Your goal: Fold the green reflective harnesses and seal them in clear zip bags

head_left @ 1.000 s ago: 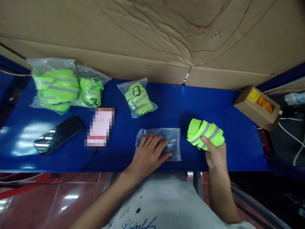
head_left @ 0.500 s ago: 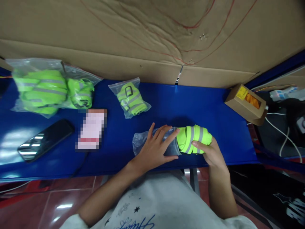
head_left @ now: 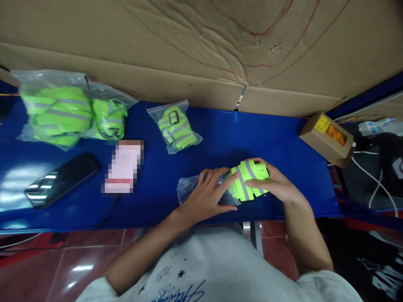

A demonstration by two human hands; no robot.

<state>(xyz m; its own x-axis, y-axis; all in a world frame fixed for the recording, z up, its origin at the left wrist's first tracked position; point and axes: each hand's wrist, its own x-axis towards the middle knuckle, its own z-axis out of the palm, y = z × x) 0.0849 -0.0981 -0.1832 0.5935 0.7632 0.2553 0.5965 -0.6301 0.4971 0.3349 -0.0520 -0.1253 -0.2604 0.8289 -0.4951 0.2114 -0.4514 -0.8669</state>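
Observation:
My right hand (head_left: 273, 180) grips a folded neon-yellow strap bundle (head_left: 247, 180) with grey reflective stripes, thumb on top and fingers behind it. The bundle's left end lies at the mouth of a clear plastic bag (head_left: 188, 188), partly inside it. Over that bag rests my left hand (head_left: 208, 193), which holds it near its mouth, thumb and forefinger spread around the opening. How far the bundle reaches into the bag is hidden by my left hand.
Behind lies a bagged yellow strap (head_left: 179, 130). Two larger bagged bundles (head_left: 59, 113) are at the far left, near a black phone (head_left: 63, 179) and a blurred-out screen (head_left: 124, 167). A cardboard box (head_left: 327, 138) stands on the right of the blue table (head_left: 267, 134).
My right hand has moved left with the bundle, whose left end has gone further into the bag's mouth. My left hand stays over the bag. The view has shifted slightly.

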